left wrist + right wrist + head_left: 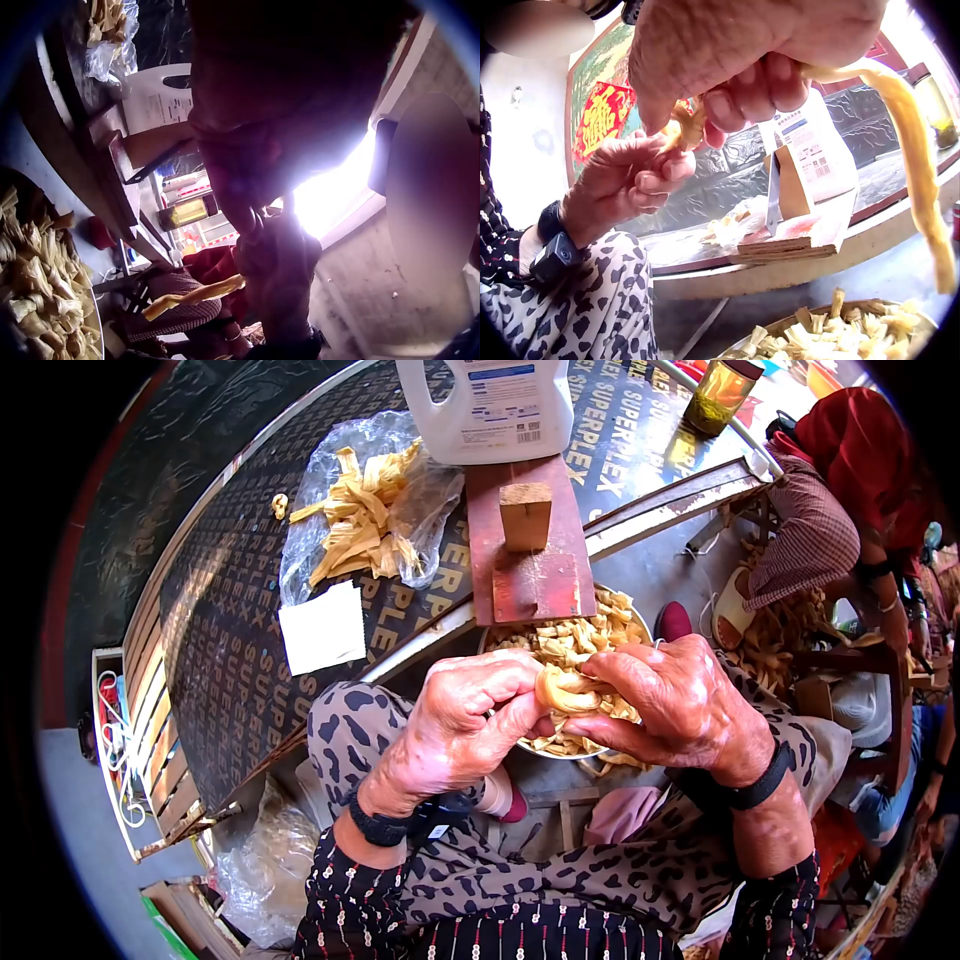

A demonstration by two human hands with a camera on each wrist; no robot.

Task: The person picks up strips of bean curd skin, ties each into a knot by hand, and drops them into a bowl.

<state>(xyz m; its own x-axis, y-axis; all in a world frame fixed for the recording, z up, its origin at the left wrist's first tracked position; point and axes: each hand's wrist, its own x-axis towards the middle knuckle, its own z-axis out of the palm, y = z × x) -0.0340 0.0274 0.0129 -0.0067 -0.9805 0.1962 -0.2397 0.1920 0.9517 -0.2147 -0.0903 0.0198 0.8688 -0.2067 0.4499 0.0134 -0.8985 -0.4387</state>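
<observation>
A twisted, pale yellow strip is looped between both hands in the head view, its loop [572, 690] above a bowl of knotted pieces [625, 622]. My left hand [455, 725] pinches the loop's left side with thumb and fingers. From the other side my right hand [690, 705] grips the strip. In the right wrist view a small folded knot [684, 129] sits between the fingertips of the two hands, and a long tail [915, 142] hangs from the curled fingers of my right hand [742, 67]. The left wrist view is dark around my left hand [277, 112].
A red board with an upright wooden block [526, 517] juts over the bowl. Behind it stands a white jug [500, 420]. Loose strips [370, 510] lie on a plastic bag, near a white cloth [323, 628]. A jar [722, 398] and another person [815, 525] are at the right.
</observation>
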